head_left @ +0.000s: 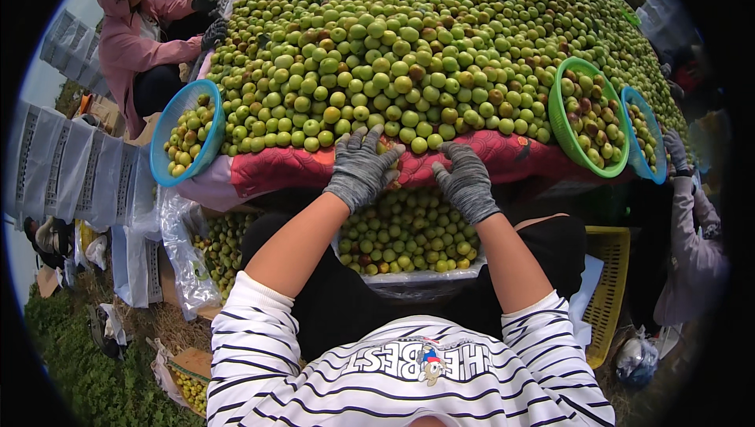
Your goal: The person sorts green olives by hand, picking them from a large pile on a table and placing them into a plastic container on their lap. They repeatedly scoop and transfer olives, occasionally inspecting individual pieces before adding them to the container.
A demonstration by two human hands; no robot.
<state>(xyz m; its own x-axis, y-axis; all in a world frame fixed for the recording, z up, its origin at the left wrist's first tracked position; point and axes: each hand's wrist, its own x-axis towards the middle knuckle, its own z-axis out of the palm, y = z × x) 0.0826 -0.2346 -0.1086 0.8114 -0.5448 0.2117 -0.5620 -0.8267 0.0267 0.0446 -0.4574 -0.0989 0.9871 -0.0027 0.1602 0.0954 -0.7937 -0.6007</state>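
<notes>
A big heap of green jujubes (393, 42), many blotched reddish brown, covers the table before me. Both my hands wear grey knit gloves. My left hand (362, 167) lies at the heap's near edge with its fingers apart, against the red cloth (283, 169); a few jujubes show beside its thumb. To its right, my right hand (468, 182) is open over the same cloth, fingertips near the lowest jujubes, with nothing seen in it. Below and between my forearms stands a lined crate (464, 274) filled with jujubes, between my knees.
A blue basket (160, 148) of jujubes rests at the left edge. At the right are a green basket (560, 116) and another blue basket (631, 97). A yellow crate (609, 285) stands by my right knee. Co-workers in pink (126, 49) and grey (680, 262) sit either side. Lined crates (71, 163) are stacked left.
</notes>
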